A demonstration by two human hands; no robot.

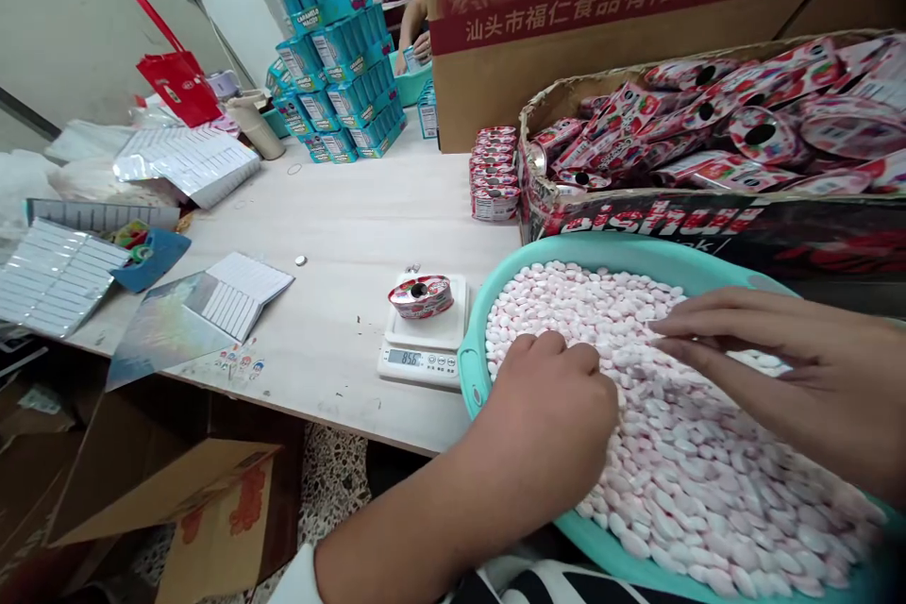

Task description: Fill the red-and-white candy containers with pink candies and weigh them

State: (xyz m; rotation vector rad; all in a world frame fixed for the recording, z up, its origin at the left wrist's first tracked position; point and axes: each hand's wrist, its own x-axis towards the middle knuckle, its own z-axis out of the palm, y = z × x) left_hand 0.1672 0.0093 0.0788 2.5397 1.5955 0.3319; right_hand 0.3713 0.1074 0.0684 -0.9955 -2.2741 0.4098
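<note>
A teal plastic basin [708, 276] full of small pale pink-white candies [679, 453] sits at the table's near right. My left hand [552, 415] is over the basin's left side, its fingers curled down into the candies; whatever they grip is hidden. From the right reaches my right hand [799, 368], its thumb and fingertips drawn together just above the candies; I cannot make out anything between them. Left of the basin stands a small white digital scale [423, 354], its display seeming to read 85.6. On it lies a red oval pack [420, 297] with a dark hole in its top.
Behind the basin, an open carton [708, 217] holds many red packs. A short stack of red packs [494, 175] stands beside it. Blue boxes [340, 66] are piled farther back, near another person's hands [419, 49]. Left are label sheets [237, 293] and an open cardboard box [219, 519] below.
</note>
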